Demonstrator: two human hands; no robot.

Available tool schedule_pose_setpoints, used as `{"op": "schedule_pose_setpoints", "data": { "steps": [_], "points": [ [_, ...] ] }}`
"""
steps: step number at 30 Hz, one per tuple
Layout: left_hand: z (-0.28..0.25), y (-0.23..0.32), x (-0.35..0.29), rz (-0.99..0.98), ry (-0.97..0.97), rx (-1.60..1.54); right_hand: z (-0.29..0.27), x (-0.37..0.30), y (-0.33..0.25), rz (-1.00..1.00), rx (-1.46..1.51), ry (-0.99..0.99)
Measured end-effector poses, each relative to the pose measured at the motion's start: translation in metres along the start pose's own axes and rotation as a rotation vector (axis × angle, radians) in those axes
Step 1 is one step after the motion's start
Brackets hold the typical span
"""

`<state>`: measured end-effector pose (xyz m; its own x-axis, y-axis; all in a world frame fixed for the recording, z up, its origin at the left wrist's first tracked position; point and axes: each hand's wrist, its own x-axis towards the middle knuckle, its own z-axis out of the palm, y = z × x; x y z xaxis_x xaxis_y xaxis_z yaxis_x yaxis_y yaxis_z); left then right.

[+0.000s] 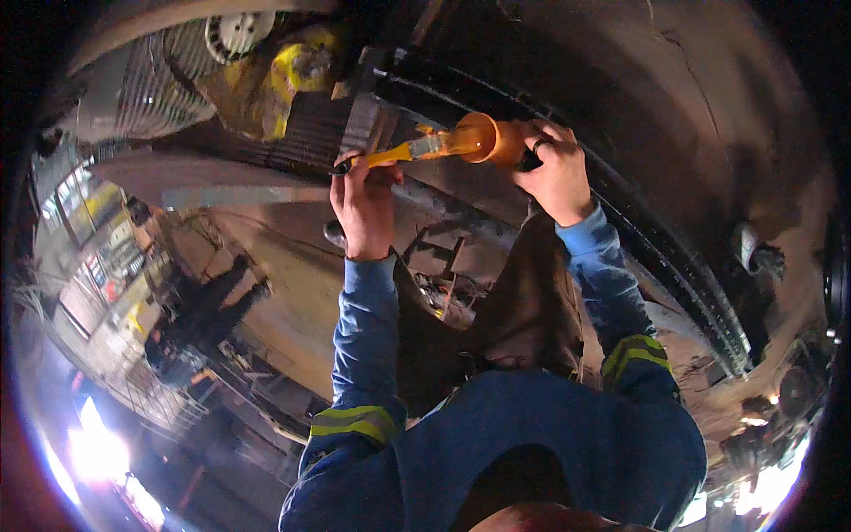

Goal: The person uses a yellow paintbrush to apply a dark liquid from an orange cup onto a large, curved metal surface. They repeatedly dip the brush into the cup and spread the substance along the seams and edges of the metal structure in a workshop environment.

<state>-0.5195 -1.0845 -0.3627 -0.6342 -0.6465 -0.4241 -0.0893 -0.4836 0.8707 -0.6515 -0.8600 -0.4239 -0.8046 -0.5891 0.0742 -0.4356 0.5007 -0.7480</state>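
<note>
A paintbrush [388,157] with a yellow handle is gripped near its dark handle end by my left hand [365,211], fingers closed. Its head points right, at the mouth of an orange cup [507,144]; whether the bristles touch the inside I cannot tell. My right hand [562,180] is wrapped round the cup's far side, a dark ring on one finger, and the cup lies tipped with its mouth to the left. Below and beyond the cup runs a long, glossy black metal beam [660,253].
Brown-trousered legs are spread around a floor patch with scrap [450,297]. A yellow-and-white bundle [297,75] lies at the upper left, near a white round spool [238,34]. A grey flat bar [239,197] lies left of my left hand. Bright light glares at the lower left.
</note>
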Motion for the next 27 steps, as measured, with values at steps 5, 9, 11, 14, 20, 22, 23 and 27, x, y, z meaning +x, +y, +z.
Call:
{"op": "schedule_pose_setpoints", "data": {
  "steps": [5, 9, 11, 14, 20, 22, 23, 27],
  "points": [
    [-0.021, 0.003, 0.021, -0.101, -0.062, -0.113, 0.015, -0.010, -0.024, 0.077, -0.067, 0.092],
    [-0.071, -0.002, 0.034, -0.171, -0.094, -0.202, 0.058, -0.020, -0.061, 0.058, -0.164, 0.235],
    [-0.101, -0.003, 0.047, -0.186, -0.159, -0.203, 0.085, -0.021, -0.087, 0.041, -0.179, 0.242],
    [-0.151, -0.017, 0.068, -0.165, -0.102, -0.271, 0.141, -0.030, -0.118, 0.036, -0.228, 0.253],
    [-0.216, 0.034, 0.077, -0.049, -0.239, -0.518, 0.221, -0.061, -0.173, 0.087, -0.127, 0.130],
    [-0.229, 0.063, 0.080, -0.008, -0.247, -0.611, 0.240, -0.063, -0.186, 0.072, -0.074, 0.147],
    [-0.226, 0.083, 0.077, 0.028, -0.253, -0.634, 0.246, -0.065, -0.189, 0.066, -0.046, 0.151],
    [-0.208, 0.156, 0.069, 0.238, -0.326, -0.657, 0.262, -0.074, -0.182, 0.121, 0.016, 0.199]
  ]
}}
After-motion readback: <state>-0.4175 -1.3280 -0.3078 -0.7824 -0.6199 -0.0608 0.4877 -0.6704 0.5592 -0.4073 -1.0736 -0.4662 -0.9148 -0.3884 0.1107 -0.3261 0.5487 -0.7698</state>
